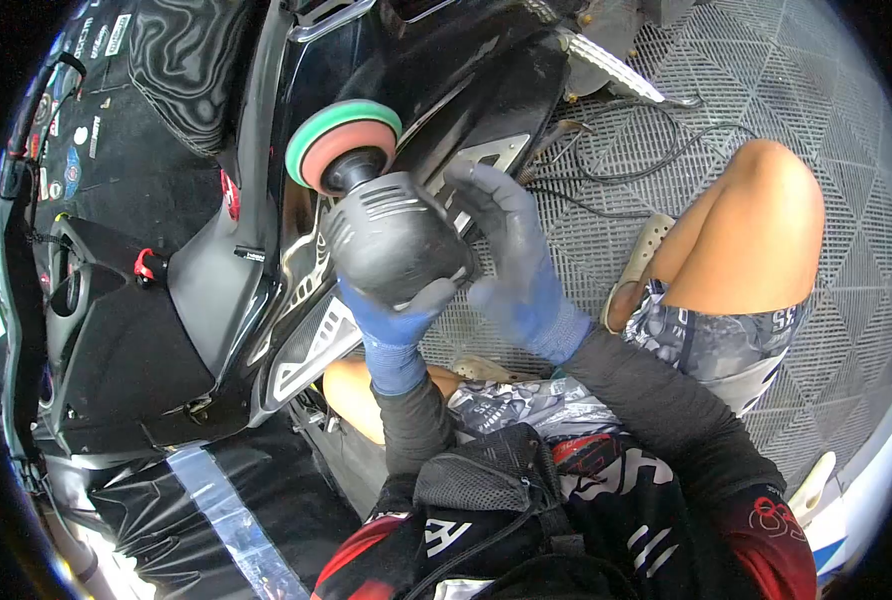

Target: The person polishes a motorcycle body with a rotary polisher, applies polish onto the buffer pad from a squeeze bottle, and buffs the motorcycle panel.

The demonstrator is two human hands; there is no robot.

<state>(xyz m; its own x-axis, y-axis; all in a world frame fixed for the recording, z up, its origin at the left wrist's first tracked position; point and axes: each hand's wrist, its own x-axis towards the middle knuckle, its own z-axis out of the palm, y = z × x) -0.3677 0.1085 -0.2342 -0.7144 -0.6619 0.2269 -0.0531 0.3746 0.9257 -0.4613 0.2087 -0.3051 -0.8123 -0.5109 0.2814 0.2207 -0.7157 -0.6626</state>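
Observation:
A black polisher (394, 240) with a green-edged, salmon-pink foam pad (336, 150) is held up in front of me. My left hand (394, 325), in a blue and grey work glove, grips its body from below, with the thumb showing on the near side. My right hand (524, 258), gloved the same way and slightly blurred, is just right of the polisher with its fingers apart, holding nothing. Behind the pad are the glossy black panels (386, 65) of a vehicle; I cannot tell whether the pad touches them. A silver footboard trim (316, 345) runs beneath.
A black cable (626, 178) lies over the grey floor tiles (806, 90) at the right. My bare knee (766, 180) is bent on that side. Black sheeting with clear tape (231, 520) covers the lower left. Handlebars (16, 180) curve along the left.

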